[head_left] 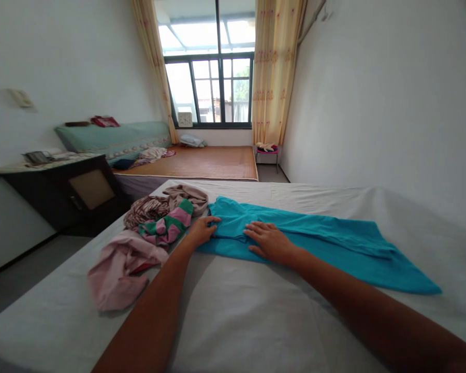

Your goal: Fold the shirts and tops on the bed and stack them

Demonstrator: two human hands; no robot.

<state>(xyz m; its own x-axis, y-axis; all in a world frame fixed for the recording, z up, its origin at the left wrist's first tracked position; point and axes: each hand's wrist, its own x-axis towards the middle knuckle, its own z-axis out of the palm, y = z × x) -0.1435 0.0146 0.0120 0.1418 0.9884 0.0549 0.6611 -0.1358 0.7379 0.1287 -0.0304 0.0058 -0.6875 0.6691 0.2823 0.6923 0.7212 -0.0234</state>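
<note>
A bright blue garment (326, 228) lies lengthwise on the white-sheeted bed, folded over in a long strip with its wide end to the right. On its left end rests my left hand (202, 231), fingers stretched out and a little apart over the cloth. My right hand (270, 241) lies flat on the middle-left part, palm down with the fingers extended. Just left of the garment sits a loose pile: a pink garment (120, 269), a pink and green striped piece (169, 225), a brown patterned one (145, 211) and a taupe one (186, 197).
The white sheet (248, 321) spreads under everything. Behind stands another bed with a brown mat (213, 160) and a green-covered headboard (116, 140). A dark cabinet (77, 186) is at left, a small pink stool (267, 151) near the curtain, and a white wall at right.
</note>
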